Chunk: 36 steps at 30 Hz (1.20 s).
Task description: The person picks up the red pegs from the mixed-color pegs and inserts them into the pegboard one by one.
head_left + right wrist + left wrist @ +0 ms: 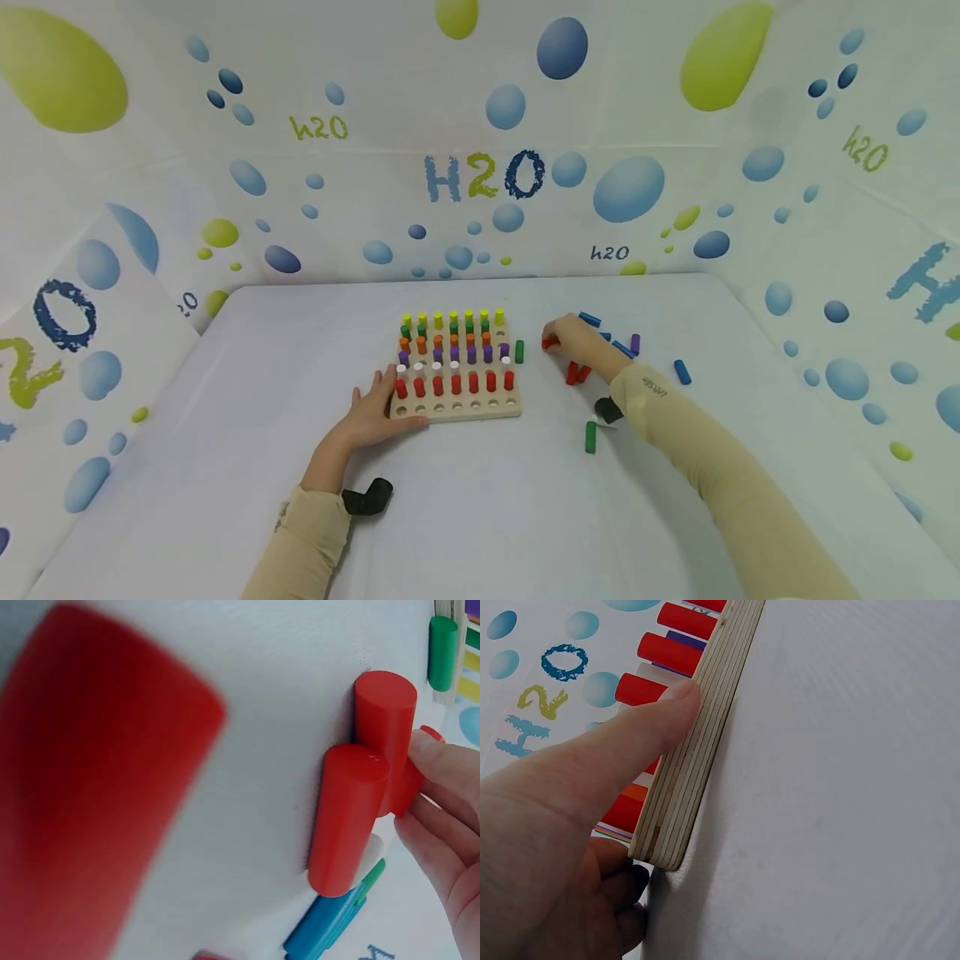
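Note:
A wooden peg board (457, 408) stands in the middle of the table, with rows of yellow, green, orange, purple, white and red pegs. My left hand (371, 417) rests at its front left corner. The left thumb (641, 724) lies straight along the front edge, while the other fingers are at the left side. To the right of the board, my right hand (581, 337) pinches a red peg (409, 786) between thumb and fingers, which partly hide it. Two more red pegs (349, 821) lie beside that hand. A green peg (520, 352) lies at the board's right edge.
Several blue pegs (682, 372) and a purple peg (635, 343) lie scattered to the right. Another green peg (591, 437) lies nearer the front, by the right wrist. A printed white cloth (480, 217) forms the backdrop behind the white table (187, 433).

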{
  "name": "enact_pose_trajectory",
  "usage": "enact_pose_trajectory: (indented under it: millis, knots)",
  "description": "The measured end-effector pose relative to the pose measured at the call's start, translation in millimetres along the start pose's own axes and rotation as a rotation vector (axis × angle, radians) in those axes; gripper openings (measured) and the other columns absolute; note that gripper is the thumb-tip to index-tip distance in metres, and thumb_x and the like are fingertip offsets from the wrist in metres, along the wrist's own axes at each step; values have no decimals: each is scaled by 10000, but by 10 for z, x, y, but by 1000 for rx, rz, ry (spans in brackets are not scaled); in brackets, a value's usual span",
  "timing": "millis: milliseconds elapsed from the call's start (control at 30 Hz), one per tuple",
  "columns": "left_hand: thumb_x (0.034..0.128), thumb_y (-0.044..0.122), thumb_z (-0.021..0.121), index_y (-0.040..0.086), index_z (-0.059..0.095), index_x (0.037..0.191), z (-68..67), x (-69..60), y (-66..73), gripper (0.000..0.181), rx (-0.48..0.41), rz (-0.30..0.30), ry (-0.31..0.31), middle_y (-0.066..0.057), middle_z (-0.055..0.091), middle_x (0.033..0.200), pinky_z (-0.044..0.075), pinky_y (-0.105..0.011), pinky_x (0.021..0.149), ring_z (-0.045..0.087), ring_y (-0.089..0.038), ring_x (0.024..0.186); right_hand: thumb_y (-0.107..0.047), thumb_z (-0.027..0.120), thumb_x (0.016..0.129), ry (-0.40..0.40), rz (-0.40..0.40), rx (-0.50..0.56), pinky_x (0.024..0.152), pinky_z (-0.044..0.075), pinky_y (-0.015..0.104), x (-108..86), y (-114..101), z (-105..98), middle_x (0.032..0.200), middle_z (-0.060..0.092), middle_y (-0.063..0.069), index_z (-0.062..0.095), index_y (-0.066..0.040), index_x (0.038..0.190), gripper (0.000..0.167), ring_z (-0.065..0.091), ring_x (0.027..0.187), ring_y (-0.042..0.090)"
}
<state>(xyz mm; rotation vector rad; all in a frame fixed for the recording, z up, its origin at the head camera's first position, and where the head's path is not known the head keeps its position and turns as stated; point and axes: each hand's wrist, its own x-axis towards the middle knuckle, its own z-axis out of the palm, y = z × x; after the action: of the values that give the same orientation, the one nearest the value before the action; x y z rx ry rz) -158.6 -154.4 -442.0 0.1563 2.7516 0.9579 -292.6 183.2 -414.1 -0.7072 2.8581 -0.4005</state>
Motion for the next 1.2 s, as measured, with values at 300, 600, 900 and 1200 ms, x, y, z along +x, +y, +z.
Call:
enact_pose_trajectory:
  millis: [300, 600, 900, 1200]
  knots:
    - [718, 557, 680, 2, 53, 1456, 10, -18, -5, 1116, 2, 6, 13, -218, 80, 1500, -119, -532, 1057, -35, -339, 1380, -110, 659, 843, 118, 48, 262, 869, 474, 391, -75, 97, 11, 1012, 646, 114, 656, -39, 1021, 192, 563, 930, 256]
    - [726, 568, 667, 3, 39, 1456, 13, -12, 0, 1116, 6, 8, 7, -220, 74, 1500, -119, -537, 1055, -40, -341, 1379, -102, 651, 847, 179, 110, 501, 824, 501, 356, -156, 178, -6, 1024, 642, 124, 634, -36, 1055, 218, 605, 910, 246]
    - [729, 567, 664, -7, 44, 1454, 4, -10, 1, 1113, 7, 11, 9, -219, 71, 1500, -129, -533, 1052, -43, -344, 1378, -161, 656, 853, 181, 205, 656, 821, 501, 318, -217, 166, -11, 1082, 611, 134, 621, -45, 1107, 282, 585, 969, 247]
    - [725, 567, 667, -2, 42, 1455, -2, -18, 14, 1118, 3, 5, 6, -214, 70, 1502, -130, -529, 1054, -45, -337, 1379, -204, 663, 849, 170, 235, 738, 728, 490, 253, -237, 164, -5, 1076, 615, 125, 609, -59, 1120, 312, 565, 904, 228]
